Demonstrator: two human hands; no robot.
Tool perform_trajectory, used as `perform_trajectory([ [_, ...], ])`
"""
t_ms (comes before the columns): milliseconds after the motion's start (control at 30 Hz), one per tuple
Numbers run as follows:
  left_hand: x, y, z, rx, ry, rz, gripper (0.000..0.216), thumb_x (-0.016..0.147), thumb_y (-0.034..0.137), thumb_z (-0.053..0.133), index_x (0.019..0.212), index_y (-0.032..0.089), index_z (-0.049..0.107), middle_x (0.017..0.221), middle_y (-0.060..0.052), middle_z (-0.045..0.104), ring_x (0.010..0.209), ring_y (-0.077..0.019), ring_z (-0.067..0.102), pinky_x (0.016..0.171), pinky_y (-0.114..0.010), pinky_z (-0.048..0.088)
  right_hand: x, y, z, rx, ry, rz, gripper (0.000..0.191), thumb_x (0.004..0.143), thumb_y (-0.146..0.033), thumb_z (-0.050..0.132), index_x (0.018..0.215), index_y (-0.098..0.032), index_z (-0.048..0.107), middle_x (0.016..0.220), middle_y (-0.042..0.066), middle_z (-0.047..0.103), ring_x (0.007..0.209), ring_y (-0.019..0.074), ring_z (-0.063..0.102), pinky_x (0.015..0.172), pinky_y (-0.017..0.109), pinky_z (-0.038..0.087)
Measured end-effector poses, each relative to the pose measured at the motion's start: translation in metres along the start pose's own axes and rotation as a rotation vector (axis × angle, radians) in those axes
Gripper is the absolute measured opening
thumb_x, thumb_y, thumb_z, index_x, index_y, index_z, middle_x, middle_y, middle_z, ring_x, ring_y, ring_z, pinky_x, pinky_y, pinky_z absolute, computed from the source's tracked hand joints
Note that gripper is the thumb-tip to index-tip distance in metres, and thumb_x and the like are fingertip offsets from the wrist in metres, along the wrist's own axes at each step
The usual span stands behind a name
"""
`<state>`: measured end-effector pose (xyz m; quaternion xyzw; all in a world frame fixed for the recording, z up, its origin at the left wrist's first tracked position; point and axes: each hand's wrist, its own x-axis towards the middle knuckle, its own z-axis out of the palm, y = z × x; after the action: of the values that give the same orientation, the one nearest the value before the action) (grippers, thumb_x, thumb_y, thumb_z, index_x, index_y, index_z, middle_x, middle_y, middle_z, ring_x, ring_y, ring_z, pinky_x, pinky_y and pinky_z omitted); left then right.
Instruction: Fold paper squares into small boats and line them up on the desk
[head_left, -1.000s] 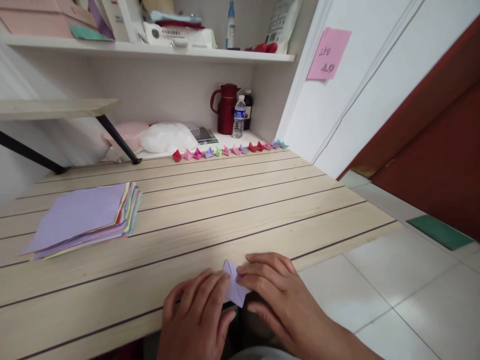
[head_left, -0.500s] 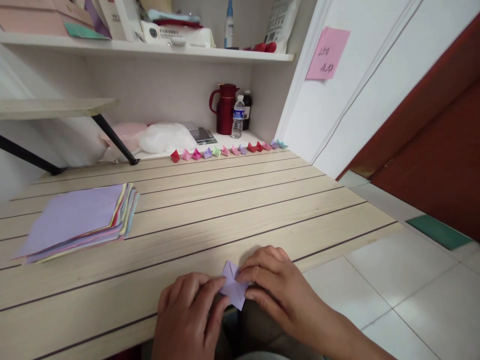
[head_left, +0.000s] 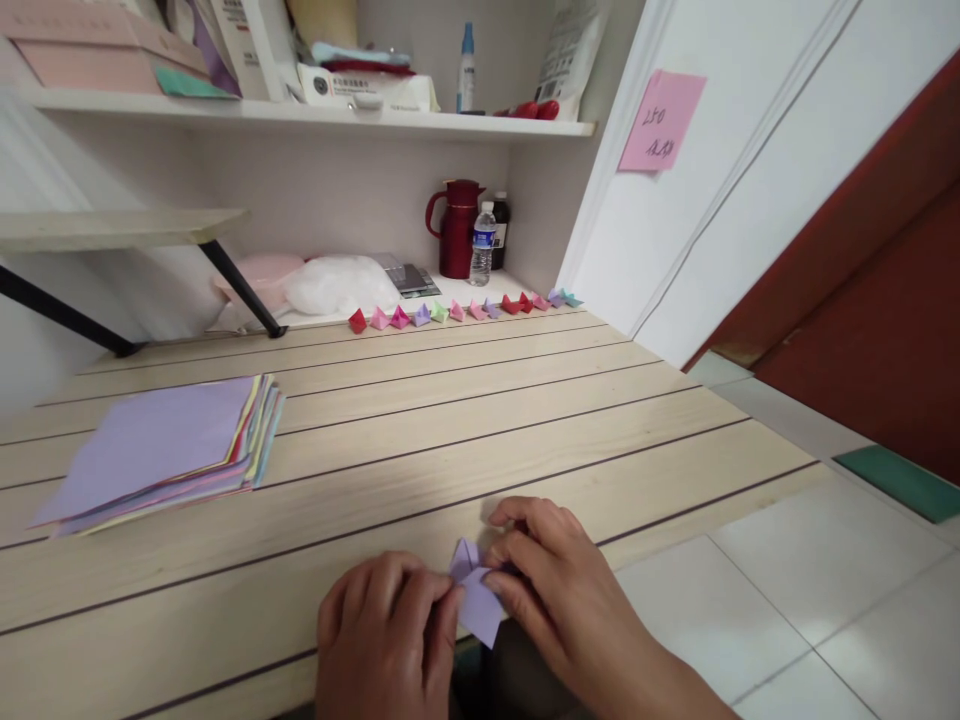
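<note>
A small piece of folded purple origami paper (head_left: 478, 607) is held between my two hands at the table's near edge. My left hand (head_left: 390, 620) pinches its left side between thumb and forefinger. On the opposite side, my right hand (head_left: 547, 575) grips it with thumb and fingertips. One flap stands up at the top, and a wider flat part points down toward me. Fingertips cover its left and right edges. To the left on the wooden table (head_left: 360, 450) lies a stack of coloured paper sheets (head_left: 165, 430), with a purple sheet on top.
Several small folded paper boats (head_left: 439, 312) line the table's back edge. Behind them stand a red jug (head_left: 459, 230), a water bottle (head_left: 482, 245) and a white plastic bag (head_left: 341, 285). A small raised shelf (head_left: 112, 230) on black legs occupies the back left. Tiled floor (head_left: 750, 600) lies right.
The purple paper has been bent: its upper flap now stands up and the lower part shows flat. My right fingers have shifted grip, and the camera view has tilted slightly up.
</note>
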<state>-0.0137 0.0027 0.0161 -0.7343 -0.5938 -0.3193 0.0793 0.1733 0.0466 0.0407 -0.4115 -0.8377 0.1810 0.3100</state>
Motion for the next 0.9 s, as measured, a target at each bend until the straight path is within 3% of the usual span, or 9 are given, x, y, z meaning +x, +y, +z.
perform_trajectory([
  [267,0.002,0.004,0.004,0.055,-0.009,-0.048,0.019,0.094,0.028,0.048,0.077,0.025,0.055,0.076,-0.001,0.059,0.078,-0.0224,0.054,0.078,-0.04,0.034,0.006,0.0,-0.001,0.009,-0.03,0.016,0.011,0.095,-0.015,0.051,0.097,-0.021,0.06,0.11,0.009,0.058,0.102,0.0254,0.055,0.089,0.045,0.049],
  [467,0.004,0.008,0.005,0.111,-0.036,-0.093,0.017,0.092,0.027,0.051,0.075,0.025,0.054,0.076,-0.001,0.059,0.079,-0.0234,0.055,0.079,-0.041,0.036,0.007,0.002,0.006,-0.102,-0.01,0.02,0.007,0.094,-0.014,0.051,0.088,-0.018,0.052,0.101,0.01,0.056,0.092,0.0262,0.054,0.08,0.046,0.05],
  [700,0.002,0.007,0.012,0.174,0.037,-0.091,0.007,0.089,0.029,0.054,0.085,0.024,0.055,0.106,-0.009,0.067,0.098,-0.0297,0.058,0.084,-0.046,0.038,0.012,0.002,0.012,-0.219,0.034,-0.002,0.01,0.094,-0.019,0.055,0.084,-0.02,0.051,0.092,0.006,0.055,0.084,0.0246,0.054,0.073,0.042,0.049],
  [900,0.0,-0.002,0.011,0.198,0.046,-0.03,0.013,0.09,0.035,0.055,0.091,0.022,0.057,0.112,-0.011,0.068,0.101,-0.029,0.061,0.087,-0.046,0.04,0.019,0.002,0.015,-0.352,0.025,0.023,0.014,0.087,-0.023,0.065,0.081,-0.021,0.053,0.089,0.004,0.056,0.078,0.023,0.055,0.068,0.038,0.048],
])
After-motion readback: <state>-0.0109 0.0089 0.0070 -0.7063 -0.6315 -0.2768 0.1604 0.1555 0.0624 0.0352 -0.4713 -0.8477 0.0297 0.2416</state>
